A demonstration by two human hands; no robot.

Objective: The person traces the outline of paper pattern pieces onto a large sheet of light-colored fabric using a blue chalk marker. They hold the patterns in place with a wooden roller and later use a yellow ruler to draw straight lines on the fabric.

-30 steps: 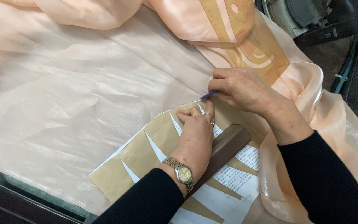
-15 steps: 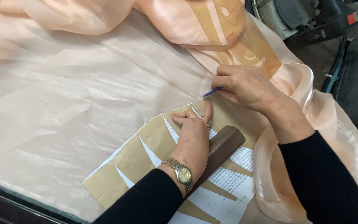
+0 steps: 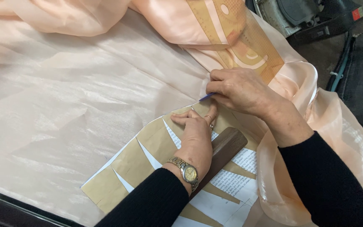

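While my left hand lies flat on the brown paper pattern, my right hand pinches what seems a blue chalk. Peach fabric lies beneath.

We count two hands, one paper pattern, one wooden block, one wristwatch and one ring.

The right hand's fingers hide most of the blue chalk. The left hand covers part of the wooden block.
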